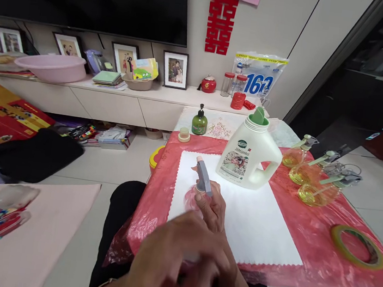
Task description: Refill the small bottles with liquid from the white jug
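Low in the frame's centre, both hands are busy on a small spray bottle (194,199) with a grey trigger head, which stands on the white cloth (255,221) at the near edge of the counter (309,237). The right hand (212,207) has its grip closed around the bottle's neck, just under the trigger. The left hand (178,253) sits blurred in the foreground, fingers curled; whether its grip holds anything, I cannot tell. The bottle is clear pink, and I can't make out any liquid in it, so I'd judge it not yet filled. Just beyond, mid-frame, the white detergent jug (249,157) stands open with a green funnel in its mouth. Toward the right edge, three more spray bottles (308,174) sit in a row, each with yellow liquid low down and its trigger head on: those look done. Further back, a dark green pump bottle (199,122) and a small loose cap (184,135) wait, and a roll of green tape (356,246) lies at lower right.
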The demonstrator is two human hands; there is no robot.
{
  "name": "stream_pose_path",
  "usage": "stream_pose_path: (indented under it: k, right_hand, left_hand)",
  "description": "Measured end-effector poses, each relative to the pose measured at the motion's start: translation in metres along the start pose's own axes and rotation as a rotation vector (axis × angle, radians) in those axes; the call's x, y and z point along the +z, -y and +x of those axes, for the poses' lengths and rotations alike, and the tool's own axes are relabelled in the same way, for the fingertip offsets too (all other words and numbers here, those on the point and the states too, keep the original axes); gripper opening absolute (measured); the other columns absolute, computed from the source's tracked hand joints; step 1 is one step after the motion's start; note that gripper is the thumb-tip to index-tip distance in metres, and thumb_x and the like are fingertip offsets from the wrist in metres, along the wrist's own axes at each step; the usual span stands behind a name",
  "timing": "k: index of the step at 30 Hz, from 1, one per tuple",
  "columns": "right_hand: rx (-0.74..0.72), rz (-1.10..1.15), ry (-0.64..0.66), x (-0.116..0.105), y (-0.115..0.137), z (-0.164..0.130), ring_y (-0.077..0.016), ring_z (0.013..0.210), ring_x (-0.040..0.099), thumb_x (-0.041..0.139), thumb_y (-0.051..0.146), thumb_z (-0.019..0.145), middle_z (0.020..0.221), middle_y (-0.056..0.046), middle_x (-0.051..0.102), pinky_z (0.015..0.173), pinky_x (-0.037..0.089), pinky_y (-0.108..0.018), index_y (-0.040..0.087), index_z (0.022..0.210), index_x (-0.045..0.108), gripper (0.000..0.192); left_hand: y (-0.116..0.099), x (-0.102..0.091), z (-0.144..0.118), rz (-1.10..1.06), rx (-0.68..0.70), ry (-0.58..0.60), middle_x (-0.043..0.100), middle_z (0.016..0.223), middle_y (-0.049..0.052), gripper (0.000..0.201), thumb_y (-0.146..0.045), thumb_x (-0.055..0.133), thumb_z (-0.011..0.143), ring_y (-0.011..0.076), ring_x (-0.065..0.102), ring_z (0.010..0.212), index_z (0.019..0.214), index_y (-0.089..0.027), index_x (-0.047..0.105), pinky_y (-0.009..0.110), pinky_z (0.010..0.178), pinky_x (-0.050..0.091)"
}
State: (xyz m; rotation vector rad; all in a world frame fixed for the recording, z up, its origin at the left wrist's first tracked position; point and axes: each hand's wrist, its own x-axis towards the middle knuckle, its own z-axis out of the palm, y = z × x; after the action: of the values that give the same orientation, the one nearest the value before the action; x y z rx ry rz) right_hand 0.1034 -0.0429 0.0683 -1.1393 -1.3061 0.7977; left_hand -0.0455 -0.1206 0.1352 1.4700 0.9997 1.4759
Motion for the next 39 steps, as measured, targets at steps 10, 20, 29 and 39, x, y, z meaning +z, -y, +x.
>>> stream_pose_path:
  k: [10, 20, 29, 39]
  right_hand:
    - [-0.075, 0.024, -0.084, 0.004, -0.006, -0.002, -0.0241, 0.113, 0.057, 0.066, 0.041, 0.094, 0.117, -0.007, 0.064, 0.096, 0.048, -0.038, 0.026, 0.11, 0.07, 0.022]
    - [-0.134, 0.054, -0.044, 0.001, -0.013, -0.002, -0.024, 0.111, 0.055, 0.069, 0.035, 0.091, 0.108, -0.005, 0.062, 0.1, 0.049, -0.041, 0.031, 0.116, 0.07, 0.025]
    - [-0.026, 0.131, 0.082, -0.02, -0.001, 0.002, -0.0252, 0.124, 0.054, 0.052, 0.04, 0.102, 0.13, -0.007, 0.057, 0.107, 0.048, -0.042, 0.032, 0.127, 0.068, 0.031]
    - [0.052, 0.132, 0.102, -0.012, 0.01, 0.01, -0.0247, 0.128, 0.058, 0.068, 0.04, 0.095, 0.131, -0.005, 0.066, 0.106, 0.05, -0.039, 0.03, 0.128, 0.069, 0.035]
  left_hand:
    - [0.086, 0.016, 0.065, 0.166, 0.002, 0.051, 0.069, 0.117, 0.009, 0.025, -0.034, 0.063, 0.093, 0.0242, 0.065, 0.112, 0.114, -0.022, 0.069, 0.039, 0.099, 0.052]
    - [0.072, 0.031, 0.079, 0.15, -0.139, 0.012, 0.071, 0.089, 0.003, 0.019, -0.029, 0.069, 0.071, 0.0237, 0.067, 0.088, 0.088, -0.022, 0.068, 0.036, 0.08, 0.055]
    - [0.091, 0.029, 0.073, 0.038, -0.148, 0.086, 0.079, 0.099, 0.006, 0.034, -0.049, 0.073, 0.082, 0.0254, 0.074, 0.091, 0.102, -0.021, 0.069, 0.036, 0.08, 0.059]
    - [0.118, 0.036, 0.067, 0.006, -0.031, 0.085, 0.075, 0.112, 0.008, 0.037, -0.053, 0.068, 0.088, 0.026, 0.071, 0.109, 0.109, -0.023, 0.066, 0.04, 0.098, 0.055]
